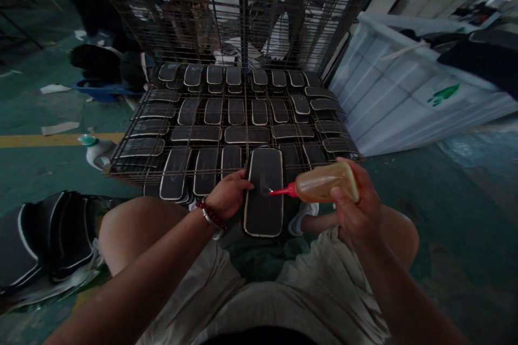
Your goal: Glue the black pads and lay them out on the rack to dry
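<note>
A black padded panel with rounded corners and a pale edge [264,215] lies lengthwise in front of me at the near side of a wire rack. My left hand [227,193] grips its left edge, thumb and forefinger at the rim. In my right hand [358,199] is a squeeze bottle [319,182] of amber liquid, tipped sideways. Its red nozzle points left, and the tip is at the panel's surface, beside a shiny wet streak. Whether the tip touches the panel I cannot tell.
Many similar black panels lie in rows on the wire rack [246,118]. A large white bin [384,81] stands at right. On the left floor are a white jug [98,151], a blue tray [106,90] of dark pieces, and a pile of black panels [60,232].
</note>
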### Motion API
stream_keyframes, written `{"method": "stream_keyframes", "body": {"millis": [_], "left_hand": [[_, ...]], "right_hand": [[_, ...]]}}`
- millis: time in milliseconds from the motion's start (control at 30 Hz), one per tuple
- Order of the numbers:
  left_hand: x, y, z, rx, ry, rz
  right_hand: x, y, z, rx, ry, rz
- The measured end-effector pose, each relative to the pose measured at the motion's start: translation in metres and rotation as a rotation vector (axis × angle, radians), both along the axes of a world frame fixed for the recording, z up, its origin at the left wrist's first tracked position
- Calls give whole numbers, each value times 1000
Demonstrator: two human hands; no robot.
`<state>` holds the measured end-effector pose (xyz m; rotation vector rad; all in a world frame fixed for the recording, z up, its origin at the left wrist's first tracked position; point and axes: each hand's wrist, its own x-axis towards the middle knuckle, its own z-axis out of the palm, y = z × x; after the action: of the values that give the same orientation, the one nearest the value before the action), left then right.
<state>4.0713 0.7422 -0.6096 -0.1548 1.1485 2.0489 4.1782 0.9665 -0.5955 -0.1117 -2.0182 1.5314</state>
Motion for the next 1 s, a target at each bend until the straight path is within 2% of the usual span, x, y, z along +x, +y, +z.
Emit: {"method": "stream_keyframes", "body": {"millis": [133, 233, 333, 400, 533, 600, 667, 767, 867, 933, 1000], "left_hand": [[1, 1, 3, 8, -9, -49], [1, 3, 4, 7, -25, -73], [-2, 4, 2, 11, -34, -61], [-4, 4, 1, 16, -33, -47], [-7, 6, 0, 13, -18, -70], [-6, 8, 0, 14, -8, -94], [-5, 11, -1, 23, -2, -112], [-5, 15, -2, 49, -1, -141], [-7, 18, -4, 63, -2, -162], [-10, 18, -4, 60, 0, -163], [-13, 18, -4, 57, 11, -160]], "right_hand": [[-10, 7, 5, 35, 128, -60], [-12, 4, 5, 7, 133, -7], [-8, 3, -1, -90, 61, 42], [-9, 5, -6, -243, -17, 57], [-25, 18, -11, -743, -198, 51], [-36, 23, -11, -848, -172, 8], [-44, 25, -10, -752, -67, -28], [-47, 21, -10, -404, 42, -82], [-39, 15, -8, -100, 24, -111], [-32, 13, -6, 22, -15, -71], [-27, 13, -5, 61, -67, 21]]}}
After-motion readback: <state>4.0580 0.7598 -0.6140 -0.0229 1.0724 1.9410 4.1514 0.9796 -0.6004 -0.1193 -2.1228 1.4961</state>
